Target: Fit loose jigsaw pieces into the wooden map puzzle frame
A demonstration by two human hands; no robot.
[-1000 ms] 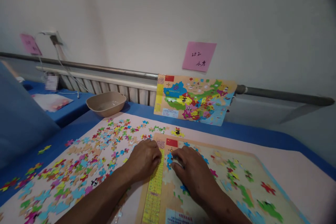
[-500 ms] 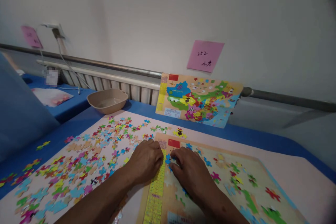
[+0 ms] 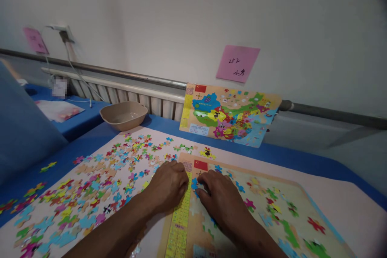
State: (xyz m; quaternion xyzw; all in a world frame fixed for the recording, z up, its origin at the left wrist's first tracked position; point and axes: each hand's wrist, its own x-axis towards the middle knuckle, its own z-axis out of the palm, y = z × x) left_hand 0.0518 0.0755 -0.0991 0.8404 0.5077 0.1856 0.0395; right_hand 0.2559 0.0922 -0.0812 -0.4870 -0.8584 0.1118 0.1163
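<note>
Flanking the puzzle board (image 3: 260, 225) left edge: left hand (image 3: 167, 185), right hand (image 3: 220, 199), both flat, open.

The right hand (image 3: 222, 199) covered the blue piece (image 3: 194, 184) at its fingertips, so its grip could not be read. The puzzle board (image 3: 272, 209) ran off at six o'clock. A blurred object (image 3: 59, 87) sat at ten o'clock.

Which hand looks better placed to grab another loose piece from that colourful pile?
Probably the left hand: it rests at the puzzle board's left edge, beside the scattered colourful pieces. The right hand lies on the board.
</note>
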